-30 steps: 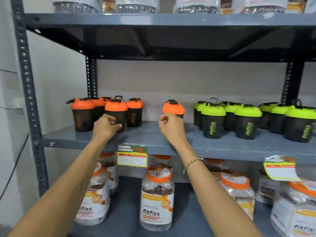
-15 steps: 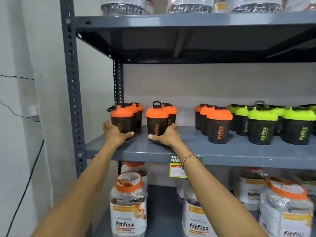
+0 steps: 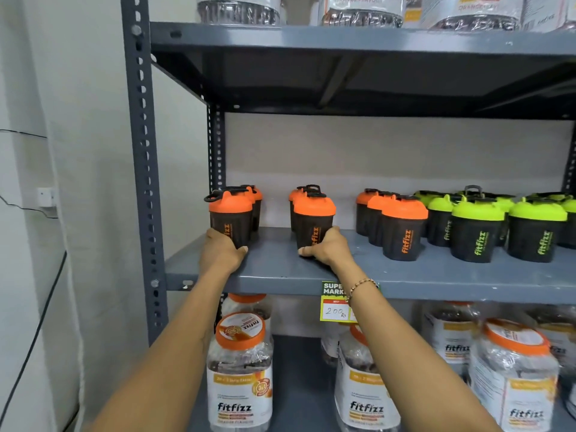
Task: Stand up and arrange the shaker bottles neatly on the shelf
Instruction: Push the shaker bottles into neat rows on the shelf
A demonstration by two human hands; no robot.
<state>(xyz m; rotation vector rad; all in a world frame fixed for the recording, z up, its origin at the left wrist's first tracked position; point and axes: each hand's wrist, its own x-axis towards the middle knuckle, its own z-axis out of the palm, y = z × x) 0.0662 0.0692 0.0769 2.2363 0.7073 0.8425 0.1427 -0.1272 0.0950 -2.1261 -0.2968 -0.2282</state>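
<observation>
Black shaker bottles stand upright on the grey middle shelf (image 3: 280, 269). Three rows have orange lids: a left row whose front bottle (image 3: 230, 218) is gripped at its base by my left hand (image 3: 221, 252), a middle row whose front bottle (image 3: 313, 221) is gripped low by my right hand (image 3: 327, 249), and a third row (image 3: 402, 229) standing untouched to the right. Several green-lidded shakers (image 3: 477, 229) fill the shelf's right side. Bottles behind each front one are mostly hidden.
A perforated grey upright (image 3: 141, 169) bounds the shelf on the left, beside a white wall. The upper shelf (image 3: 358, 42) carries wrapped jars. Large Fitfizz jars (image 3: 240, 369) crowd the lower shelf. A green and yellow price tag (image 3: 335, 302) hangs from the middle shelf's front edge.
The view has shifted left and closer. Both hands dropped from the lids to the bases of the two front orange-lidded bottles, which now stand nearer the shelf's front.
</observation>
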